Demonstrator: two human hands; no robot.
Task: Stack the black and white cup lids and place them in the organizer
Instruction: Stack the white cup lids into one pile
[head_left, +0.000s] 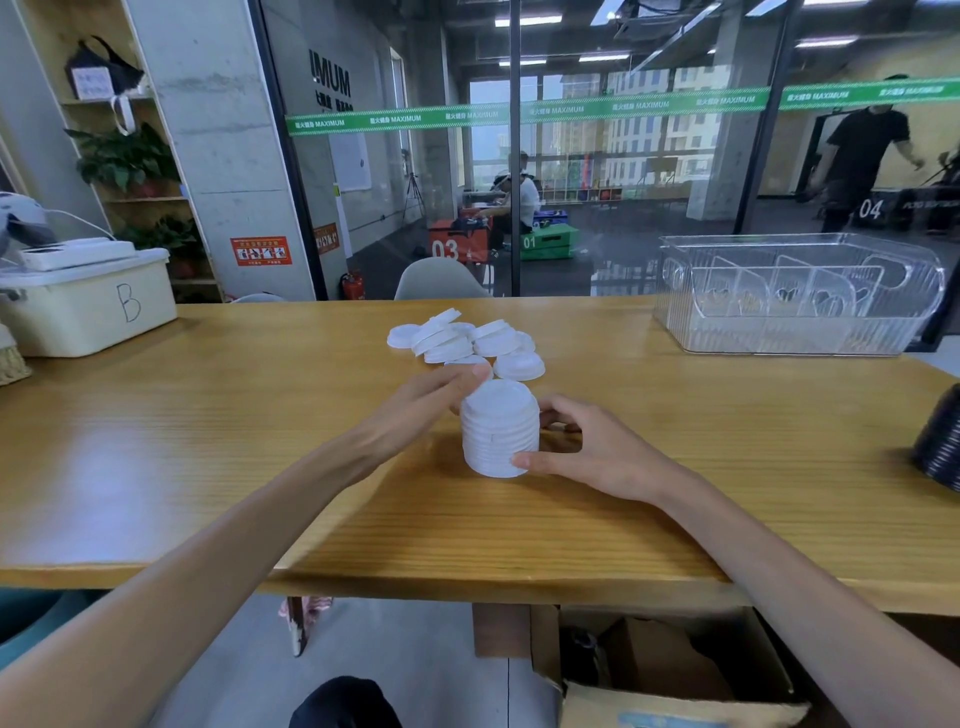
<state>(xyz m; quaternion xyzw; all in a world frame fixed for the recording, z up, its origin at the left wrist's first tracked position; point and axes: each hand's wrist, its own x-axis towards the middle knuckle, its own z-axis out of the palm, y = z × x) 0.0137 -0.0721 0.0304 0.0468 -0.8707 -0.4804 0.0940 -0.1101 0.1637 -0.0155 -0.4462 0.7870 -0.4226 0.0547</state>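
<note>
Both hands bracket the stack of white lids (500, 428) at table centre: the left hand (415, 410) lays nearly straight fingers against its nine o'clock side near the top, and the right hand (587, 449) curls thumb and fingers round its three o'clock side. At twelve o'clock, just beyond, loose white lids (467, 340) lie unstacked. A black lid stack (943, 441) sits at three o'clock at the table edge. The clear organizer (795, 293) at two o'clock looks empty, so I judge stacking partly done and placing not begun.
</note>
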